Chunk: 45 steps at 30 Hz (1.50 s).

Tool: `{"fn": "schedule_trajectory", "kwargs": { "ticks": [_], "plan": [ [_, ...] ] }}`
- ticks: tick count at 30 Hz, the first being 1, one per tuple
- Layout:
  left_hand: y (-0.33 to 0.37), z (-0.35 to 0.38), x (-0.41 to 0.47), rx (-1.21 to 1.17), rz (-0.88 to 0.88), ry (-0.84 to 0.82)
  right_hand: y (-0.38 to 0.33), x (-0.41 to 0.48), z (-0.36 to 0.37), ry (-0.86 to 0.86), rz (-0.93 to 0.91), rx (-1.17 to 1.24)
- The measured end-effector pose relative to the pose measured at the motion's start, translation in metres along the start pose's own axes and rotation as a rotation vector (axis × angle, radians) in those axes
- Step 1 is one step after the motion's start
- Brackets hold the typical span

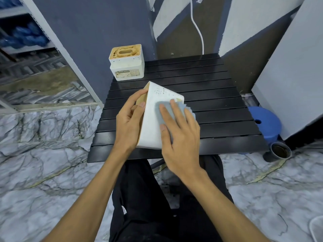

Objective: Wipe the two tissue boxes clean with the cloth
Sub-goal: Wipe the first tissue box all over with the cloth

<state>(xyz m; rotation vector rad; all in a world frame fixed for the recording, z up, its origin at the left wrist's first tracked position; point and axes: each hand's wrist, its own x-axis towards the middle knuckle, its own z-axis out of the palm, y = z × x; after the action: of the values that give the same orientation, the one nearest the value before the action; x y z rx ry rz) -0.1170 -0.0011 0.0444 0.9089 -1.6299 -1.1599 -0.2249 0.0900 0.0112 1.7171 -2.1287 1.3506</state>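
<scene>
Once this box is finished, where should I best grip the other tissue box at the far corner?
Probably the stepped upper part of the upright tissue box, thumb and fingers across its side walls, coming from above: it stands with both sides free.

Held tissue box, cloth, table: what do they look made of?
Held tissue box: matte white shell, likely plastic, speckled with dirt. Its tan end panel looks like wood or bamboo. Cloth: soft blue-grey fabric, rumpled at its edge, maybe microfibre. Table: black slats with slight sheen, painted metal or plastic; can't tell.

Worn label (127, 73) on the far tissue box (138, 64): "TISSUE HOLDER"
</scene>
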Motion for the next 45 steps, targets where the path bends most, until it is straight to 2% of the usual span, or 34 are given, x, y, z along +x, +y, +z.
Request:
{"fn": "schedule_trajectory", "kwargs": {
  "ticks": [4,10,17,24,32,39,45],
  "plan": [
    [0.000,-0.001,-0.002,-0.032,-0.006,0.000,-0.004,0.001,-0.001,-0.021,-0.079,-0.002],
    [-0.001,-0.001,-0.004,-0.019,0.003,-0.014,0.015,0.029,0.001,0.012,0.117,0.068],
    [0.003,-0.002,-0.004,-0.052,0.010,-0.008,-0.006,0.003,0.000,-0.020,-0.091,-0.014],
    [0.002,-0.003,-0.004,-0.067,0.004,0.010,0.000,0.030,-0.001,-0.077,-0.002,-0.006],
    [0.005,-0.003,-0.005,-0.087,0.008,0.006,-0.010,0.016,0.000,-0.045,-0.057,-0.014],
    [0.004,0.000,-0.005,-0.079,0.011,0.019,0.003,0.030,0.001,0.007,0.060,0.033],
    [0.004,-0.005,-0.005,-0.058,0.011,-0.014,-0.015,0.010,0.000,-0.028,-0.086,-0.019]
  ]
}}
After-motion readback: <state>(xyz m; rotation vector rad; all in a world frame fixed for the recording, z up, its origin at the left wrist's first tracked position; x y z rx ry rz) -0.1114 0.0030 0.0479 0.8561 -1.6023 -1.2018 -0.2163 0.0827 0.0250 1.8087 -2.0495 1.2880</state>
